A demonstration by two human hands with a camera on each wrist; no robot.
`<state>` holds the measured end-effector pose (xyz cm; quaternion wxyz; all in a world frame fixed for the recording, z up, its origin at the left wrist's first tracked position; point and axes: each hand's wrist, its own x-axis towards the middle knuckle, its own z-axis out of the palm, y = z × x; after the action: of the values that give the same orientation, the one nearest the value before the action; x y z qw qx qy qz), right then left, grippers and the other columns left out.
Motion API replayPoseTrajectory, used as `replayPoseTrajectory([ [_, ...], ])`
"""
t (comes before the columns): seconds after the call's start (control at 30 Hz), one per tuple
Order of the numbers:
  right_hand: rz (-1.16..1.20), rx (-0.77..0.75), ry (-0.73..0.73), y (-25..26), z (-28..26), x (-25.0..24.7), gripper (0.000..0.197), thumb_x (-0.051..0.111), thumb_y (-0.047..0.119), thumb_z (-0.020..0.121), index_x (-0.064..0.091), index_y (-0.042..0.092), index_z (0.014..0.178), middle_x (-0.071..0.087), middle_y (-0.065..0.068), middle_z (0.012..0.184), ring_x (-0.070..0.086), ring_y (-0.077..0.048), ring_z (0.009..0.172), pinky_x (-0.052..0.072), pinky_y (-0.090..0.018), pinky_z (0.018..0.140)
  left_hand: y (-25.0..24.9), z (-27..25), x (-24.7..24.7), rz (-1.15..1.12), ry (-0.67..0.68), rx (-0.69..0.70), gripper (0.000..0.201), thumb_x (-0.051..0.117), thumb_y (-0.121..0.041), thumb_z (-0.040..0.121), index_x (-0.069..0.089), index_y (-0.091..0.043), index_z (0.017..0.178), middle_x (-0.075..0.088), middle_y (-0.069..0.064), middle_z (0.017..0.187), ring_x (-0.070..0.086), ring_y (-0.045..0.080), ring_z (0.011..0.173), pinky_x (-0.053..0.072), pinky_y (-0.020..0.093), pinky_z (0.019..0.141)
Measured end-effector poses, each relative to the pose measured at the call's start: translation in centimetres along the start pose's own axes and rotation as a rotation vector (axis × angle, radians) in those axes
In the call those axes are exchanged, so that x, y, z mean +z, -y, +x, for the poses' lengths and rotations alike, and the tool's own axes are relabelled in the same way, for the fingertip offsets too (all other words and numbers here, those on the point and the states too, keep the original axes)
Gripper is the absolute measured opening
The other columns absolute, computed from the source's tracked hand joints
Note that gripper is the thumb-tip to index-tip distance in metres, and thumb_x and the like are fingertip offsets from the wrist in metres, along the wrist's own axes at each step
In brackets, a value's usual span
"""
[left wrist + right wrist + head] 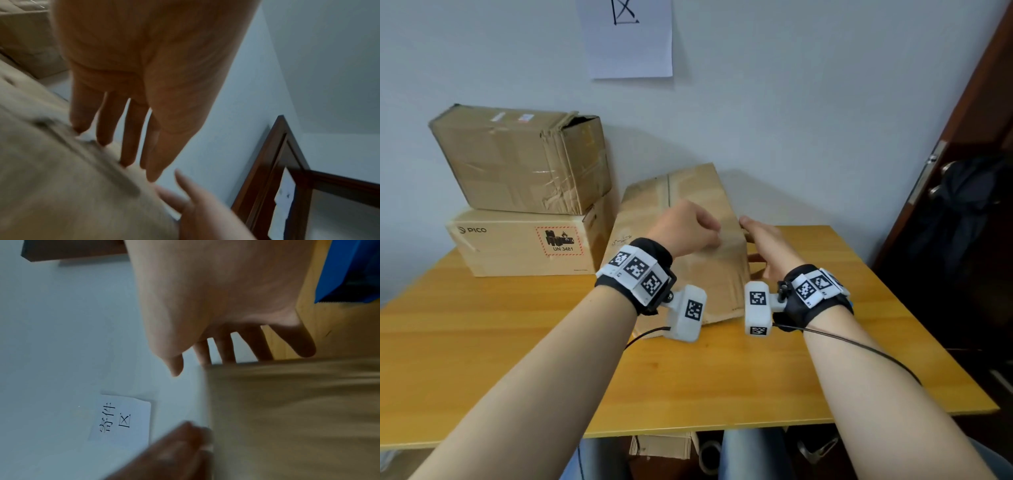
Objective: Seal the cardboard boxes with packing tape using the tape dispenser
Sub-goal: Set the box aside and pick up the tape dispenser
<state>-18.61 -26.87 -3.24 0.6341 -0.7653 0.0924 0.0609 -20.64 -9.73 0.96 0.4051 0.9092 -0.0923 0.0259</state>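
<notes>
A plain brown cardboard box point(688, 192) stands tilted in the middle of the wooden table point(688, 377), blurred in both wrist views. My left hand point(688, 229) rests on its upper face, and the fingertips point(102, 139) lie fairly straight against the cardboard point(51, 178). My right hand point(760, 240) lies flat against the box's right side point(287, 418). Its fingers point(226, 352) are straight behind the edge and its thumb is free. A blue tape dispenser point(349, 272) lies on the table just behind my right wrist.
Two more cardboard boxes are stacked at the back left, a taped one point(524, 157) on a PICO box point(524, 246). A sheet of paper point(630, 37) hangs on the wall. A dark door point(962, 171) stands at the right.
</notes>
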Motion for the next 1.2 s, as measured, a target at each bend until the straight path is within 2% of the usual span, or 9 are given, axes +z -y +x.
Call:
replayPoseTrajectory([
  [0.13, -0.054, -0.037, -0.057, -0.4, 0.4, -0.6, 0.038, 0.056, 0.056, 0.093, 0.065, 0.034, 0.124, 0.063, 0.007, 0.126, 0.060, -0.026, 0.109, 0.050, -0.057, 0.093, 1.5, -0.4, 1.0, 0.109, 0.076, -0.077, 0.015, 0.069, -0.018, 0.088, 0.078, -0.024, 0.099, 0.072, -0.009, 0.102, 0.064, 0.007, 0.095, 0.048, 0.020, 0.077],
  [0.27, -0.162, -0.003, -0.033, -1.1, 0.5, -0.6, 0.051, 0.065, 0.042, 0.094, 0.052, 0.029, 0.142, 0.057, 0.005, 0.129, 0.055, -0.019, 0.100, 0.055, -0.045, 0.077, 3.3, -0.3, -0.8, 0.340, -0.161, -0.312, 0.034, 0.056, -0.020, 0.090, 0.065, -0.034, 0.121, 0.059, 0.001, 0.127, 0.050, 0.025, 0.120, 0.024, 0.055, 0.115],
  [0.37, -0.214, 0.060, 0.021, -1.6, 0.5, 0.0, 0.061, 0.072, 0.045, 0.088, 0.050, 0.028, 0.142, 0.064, 0.005, 0.118, 0.062, -0.019, 0.094, 0.056, -0.043, 0.072, 5.2, -0.1, -1.8, 0.339, -0.069, -0.514, 0.050, 0.060, -0.033, 0.091, 0.049, -0.015, 0.136, 0.040, 0.023, 0.143, 0.044, 0.040, 0.126, 0.038, 0.044, 0.105],
  [0.6, -0.315, 0.084, -0.011, -0.6, 0.5, -1.1, 0.026, 0.074, 0.030, 0.089, 0.054, 0.023, 0.104, 0.063, 0.003, 0.094, 0.062, -0.020, 0.084, 0.057, -0.048, 0.086, 6.9, 1.0, -1.1, 0.191, -0.057, -0.437, 0.059, 0.071, -0.045, 0.086, 0.055, -0.015, 0.133, 0.049, 0.015, 0.137, 0.044, 0.031, 0.128, 0.033, 0.034, 0.087],
  [0.8, -0.253, 0.074, -0.097, -1.0, -0.6, -3.0, 0.046, 0.064, 0.024, 0.098, 0.048, 0.014, 0.140, 0.054, 0.005, 0.090, 0.051, -0.015, 0.072, 0.052, -0.039, 0.062, 5.8, 1.2, 0.9, 0.099, -0.035, -0.348, 0.075, 0.083, -0.051, 0.072, 0.057, -0.021, 0.135, 0.053, 0.010, 0.136, 0.053, 0.027, 0.120, 0.047, 0.044, 0.103],
  [0.93, -0.165, 0.043, -0.161, -2.2, 0.4, -4.1, 0.058, 0.070, 0.030, 0.094, 0.045, 0.019, 0.145, 0.052, -0.001, 0.126, 0.055, -0.024, 0.103, 0.058, -0.039, 0.056, 4.9, 1.7, 1.7, 0.005, -0.046, -0.317, 0.052, 0.085, -0.042, 0.074, 0.066, -0.027, 0.120, 0.056, 0.008, 0.131, 0.057, 0.026, 0.115, 0.049, 0.044, 0.103],
  [1.1, -0.354, -0.029, -0.328, -4.7, 2.0, -6.6, 0.026, 0.054, 0.031, 0.096, 0.072, 0.012, 0.094, 0.068, -0.004, 0.090, 0.061, -0.031, 0.092, 0.050, -0.039, 0.081, 2.8, 2.7, 3.4, 0.175, -0.091, -0.268, 0.040, 0.066, -0.020, 0.085, 0.064, -0.039, 0.120, 0.055, 0.000, 0.132, 0.033, 0.033, 0.141, 0.023, 0.062, 0.115],
  [1.13, -0.465, -0.006, -0.368, -5.5, 2.5, -7.5, 0.022, 0.052, 0.028, 0.093, 0.073, 0.021, 0.090, 0.069, -0.002, 0.093, 0.059, -0.033, 0.099, 0.045, -0.039, 0.089, 2.2, 2.8, 3.9, 0.147, -0.069, -0.230, 0.036, 0.064, -0.021, 0.083, 0.064, -0.041, 0.113, 0.059, -0.002, 0.126, 0.039, 0.031, 0.139, 0.025, 0.063, 0.114],
  [1.2, -0.671, 0.106, -0.411, -7.3, 3.7, -9.2, 0.038, 0.049, 0.024, 0.086, 0.070, 0.033, 0.116, 0.064, -0.001, 0.126, 0.050, -0.037, 0.125, 0.042, -0.047, 0.104, 1.6, 3.1, 5.0, 0.112, 0.004, -0.173, 0.026, 0.063, -0.036, 0.078, 0.064, -0.043, 0.103, 0.062, -0.011, 0.108, 0.057, 0.025, 0.123, 0.033, 0.061, 0.111],
])
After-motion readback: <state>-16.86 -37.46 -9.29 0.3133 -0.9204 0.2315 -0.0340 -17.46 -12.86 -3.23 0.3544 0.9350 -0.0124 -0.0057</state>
